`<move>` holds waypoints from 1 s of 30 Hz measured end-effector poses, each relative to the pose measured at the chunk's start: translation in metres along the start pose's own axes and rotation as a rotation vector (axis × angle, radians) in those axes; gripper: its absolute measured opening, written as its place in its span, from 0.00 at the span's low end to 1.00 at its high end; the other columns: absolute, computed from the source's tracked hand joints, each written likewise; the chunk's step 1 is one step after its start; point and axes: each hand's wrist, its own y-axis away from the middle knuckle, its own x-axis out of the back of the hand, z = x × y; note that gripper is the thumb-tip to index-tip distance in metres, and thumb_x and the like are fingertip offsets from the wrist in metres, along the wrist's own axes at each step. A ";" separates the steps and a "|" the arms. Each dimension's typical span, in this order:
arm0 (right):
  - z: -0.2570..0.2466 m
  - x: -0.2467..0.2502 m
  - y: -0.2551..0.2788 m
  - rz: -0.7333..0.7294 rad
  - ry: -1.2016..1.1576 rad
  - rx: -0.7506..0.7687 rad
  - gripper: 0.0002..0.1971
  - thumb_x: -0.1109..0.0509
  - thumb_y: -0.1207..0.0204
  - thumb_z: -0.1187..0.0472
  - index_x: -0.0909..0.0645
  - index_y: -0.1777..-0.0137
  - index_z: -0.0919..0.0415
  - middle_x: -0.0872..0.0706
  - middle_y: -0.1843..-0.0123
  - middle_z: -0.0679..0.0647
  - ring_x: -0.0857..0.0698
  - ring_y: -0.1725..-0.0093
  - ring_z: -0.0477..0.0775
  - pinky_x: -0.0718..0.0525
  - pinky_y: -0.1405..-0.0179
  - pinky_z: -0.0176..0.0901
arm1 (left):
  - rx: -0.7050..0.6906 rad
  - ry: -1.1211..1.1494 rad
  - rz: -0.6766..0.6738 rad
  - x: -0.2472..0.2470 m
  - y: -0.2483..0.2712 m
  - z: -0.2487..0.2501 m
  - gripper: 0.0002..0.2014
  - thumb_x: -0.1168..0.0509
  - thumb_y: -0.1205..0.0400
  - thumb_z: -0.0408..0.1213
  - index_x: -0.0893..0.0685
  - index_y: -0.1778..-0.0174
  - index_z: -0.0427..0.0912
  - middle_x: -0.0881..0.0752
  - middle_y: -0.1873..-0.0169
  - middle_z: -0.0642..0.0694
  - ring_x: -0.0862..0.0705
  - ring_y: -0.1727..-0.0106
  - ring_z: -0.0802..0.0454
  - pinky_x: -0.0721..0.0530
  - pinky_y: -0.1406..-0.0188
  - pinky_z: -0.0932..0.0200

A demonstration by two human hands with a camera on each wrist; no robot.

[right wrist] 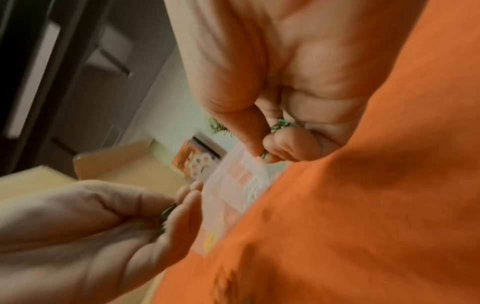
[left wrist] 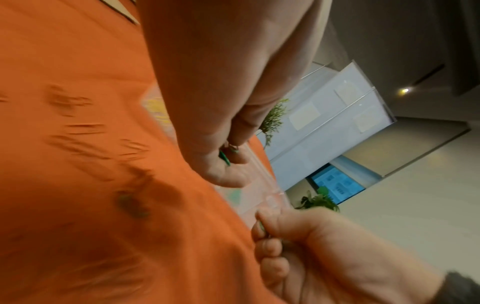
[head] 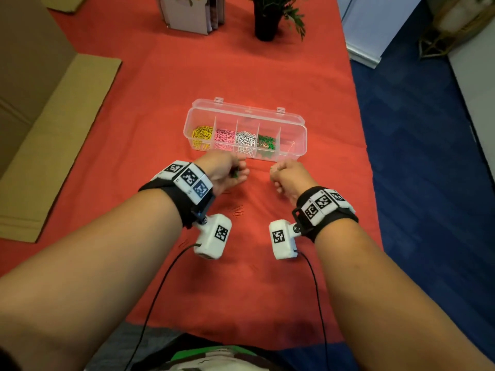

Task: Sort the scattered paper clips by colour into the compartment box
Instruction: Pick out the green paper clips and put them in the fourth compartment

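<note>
Two hands just before compartment box (head: 245,129): left hand (head: 226,171) fingers curled round green paper clips (left wrist: 224,158); right hand (head: 290,179) fingers clenched on green clips (right wrist: 280,125). Red clips (head: 238,210) lie on worktop (head: 241,70) nearer person.

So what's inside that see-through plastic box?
The clear plastic compartment box holds yellow clips, pink clips, white clips and green clips. The rightmost section looks nearly empty; its bottom is hard to make out.
</note>
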 end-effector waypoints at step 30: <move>-0.084 0.013 -0.007 0.115 0.490 0.273 0.28 0.46 0.27 0.78 0.26 0.27 0.62 0.22 0.28 0.60 0.21 0.31 0.57 0.27 0.36 0.36 | -0.288 -0.338 0.435 0.069 -0.002 -0.018 0.21 0.44 0.24 0.20 0.20 0.36 0.37 0.18 0.38 0.34 0.19 0.51 0.45 0.23 0.61 0.60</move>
